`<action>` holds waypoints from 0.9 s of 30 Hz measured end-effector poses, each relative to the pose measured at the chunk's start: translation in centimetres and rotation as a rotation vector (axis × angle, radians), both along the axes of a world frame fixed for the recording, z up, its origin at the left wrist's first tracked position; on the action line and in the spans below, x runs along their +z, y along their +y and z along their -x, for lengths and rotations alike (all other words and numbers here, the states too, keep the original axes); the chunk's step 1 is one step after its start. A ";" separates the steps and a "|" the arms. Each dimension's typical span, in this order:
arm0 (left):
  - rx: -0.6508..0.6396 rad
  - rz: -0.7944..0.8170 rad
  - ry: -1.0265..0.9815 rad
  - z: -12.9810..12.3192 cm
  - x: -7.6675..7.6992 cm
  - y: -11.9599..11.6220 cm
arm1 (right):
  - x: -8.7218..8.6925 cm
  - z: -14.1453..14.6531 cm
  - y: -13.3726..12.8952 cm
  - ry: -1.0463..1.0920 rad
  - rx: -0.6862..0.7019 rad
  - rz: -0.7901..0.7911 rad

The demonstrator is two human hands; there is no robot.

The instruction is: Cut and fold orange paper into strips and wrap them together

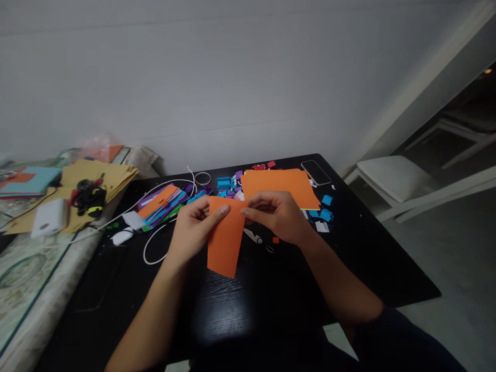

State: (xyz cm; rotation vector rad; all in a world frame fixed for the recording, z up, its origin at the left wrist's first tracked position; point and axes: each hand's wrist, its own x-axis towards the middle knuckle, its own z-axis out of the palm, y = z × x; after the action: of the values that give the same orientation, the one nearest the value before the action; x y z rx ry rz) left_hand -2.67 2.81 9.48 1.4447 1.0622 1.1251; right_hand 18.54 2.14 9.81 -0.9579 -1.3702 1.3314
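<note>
A strip of orange paper (225, 243) hangs over the table, held near its top edge by both hands. My left hand (196, 222) pinches its upper left part, the thumb lying across the front. At the top right corner, my right hand (275, 214) has thumb and fingers closed on the paper's edge. Behind the right hand lies a larger stack of orange sheets (279, 183). Scissors (253, 236) rest on the table just below that hand, partly hidden by the strip. A small orange scrap (275, 240) sits beside them.
The black table (294, 289) carries blue, purple and white paper scraps (228, 185), a tape ring (202, 179), a phone (315, 172) and a pile of coloured strips (163, 204). A white cable (145, 253) loops at left, near a white power bank (50, 217). A white chair (399, 178) stands right.
</note>
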 end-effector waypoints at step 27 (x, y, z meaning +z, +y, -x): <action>0.192 -0.059 0.045 0.7 -0.4 0.3 | -0.9 -0.2 0.6 -0.020 -0.067 -0.095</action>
State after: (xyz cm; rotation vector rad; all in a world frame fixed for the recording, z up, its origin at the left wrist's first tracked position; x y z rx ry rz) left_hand -3.38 3.12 9.09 1.4431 1.2291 1.2740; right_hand 18.72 2.76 8.95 -0.9470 -1.3921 1.1991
